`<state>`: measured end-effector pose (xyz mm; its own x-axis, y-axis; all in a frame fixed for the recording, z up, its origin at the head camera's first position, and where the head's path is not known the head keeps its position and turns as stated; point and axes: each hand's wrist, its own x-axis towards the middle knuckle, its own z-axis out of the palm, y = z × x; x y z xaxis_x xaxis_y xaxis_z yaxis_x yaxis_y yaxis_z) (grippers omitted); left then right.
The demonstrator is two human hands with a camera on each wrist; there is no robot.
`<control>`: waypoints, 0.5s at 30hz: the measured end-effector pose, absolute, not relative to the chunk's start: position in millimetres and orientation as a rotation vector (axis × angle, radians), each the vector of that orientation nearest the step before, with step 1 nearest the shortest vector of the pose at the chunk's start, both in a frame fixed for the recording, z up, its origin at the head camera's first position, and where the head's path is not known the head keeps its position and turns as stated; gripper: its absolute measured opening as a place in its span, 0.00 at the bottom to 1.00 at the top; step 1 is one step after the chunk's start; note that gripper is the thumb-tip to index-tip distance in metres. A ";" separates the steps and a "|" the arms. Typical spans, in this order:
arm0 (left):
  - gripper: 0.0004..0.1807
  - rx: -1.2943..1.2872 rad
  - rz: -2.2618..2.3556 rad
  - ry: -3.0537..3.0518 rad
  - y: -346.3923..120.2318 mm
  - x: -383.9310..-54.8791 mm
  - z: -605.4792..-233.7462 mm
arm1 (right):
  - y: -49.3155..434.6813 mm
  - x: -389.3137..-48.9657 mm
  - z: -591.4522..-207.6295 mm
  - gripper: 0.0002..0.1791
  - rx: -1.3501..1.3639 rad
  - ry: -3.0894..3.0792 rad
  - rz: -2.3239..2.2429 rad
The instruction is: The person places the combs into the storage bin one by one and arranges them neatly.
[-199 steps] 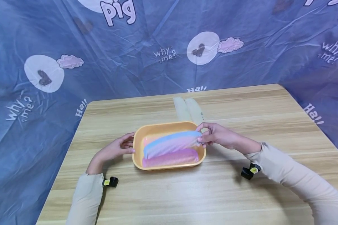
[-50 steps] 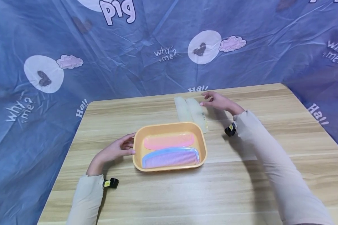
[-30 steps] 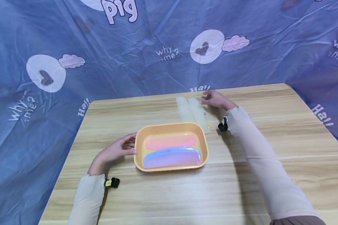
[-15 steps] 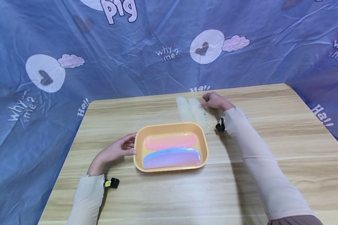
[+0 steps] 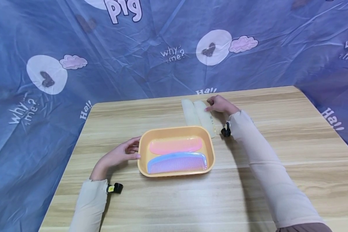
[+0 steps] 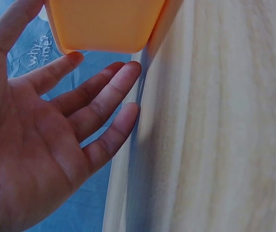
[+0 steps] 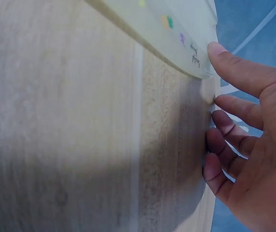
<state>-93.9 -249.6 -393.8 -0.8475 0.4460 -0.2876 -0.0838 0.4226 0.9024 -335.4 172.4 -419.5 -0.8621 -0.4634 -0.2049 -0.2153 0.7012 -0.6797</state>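
My left hand rests against the left end of an orange plastic box, its thumb and a fingertip touching the outer wall and the other fingers loosely extended. Inside lie a pink comb and, nearer me, a blue comb with violet showing through its teeth. Behind the box, two pale cream combs lie side by side: a left one and a right one. My right hand is at the far end of the right one, thumb at its tip, the fingers loosely bent beside it near the table.
The wooden table ends close behind the cream combs, with a blue printed cloth hanging beyond. The box overlaps the near end of the left cream comb in the head view. A small black camera sits on each wrist.
Earlier my right hand held the blue comb over the box; that comb now lies inside. The right hand has moved back to the cream combs, its fingers lowering beside them. My left hand stays put.
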 end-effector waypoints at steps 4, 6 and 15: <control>0.44 0.304 1.438 2.178 -249.4 -94.2 -393.7 | 169.2 -332.9 -416.3 0.37 -0.503 2.537 -0.944; 0.44 0.302 1.439 2.177 -249.7 -94.3 -393.9 | 167.6 -332.4 -416.0 0.35 -0.500 2.538 -0.933; 0.44 0.307 1.434 2.187 -251.0 -94.5 -395.5 | 161.9 -333.0 -421.8 0.35 -0.530 2.546 -0.913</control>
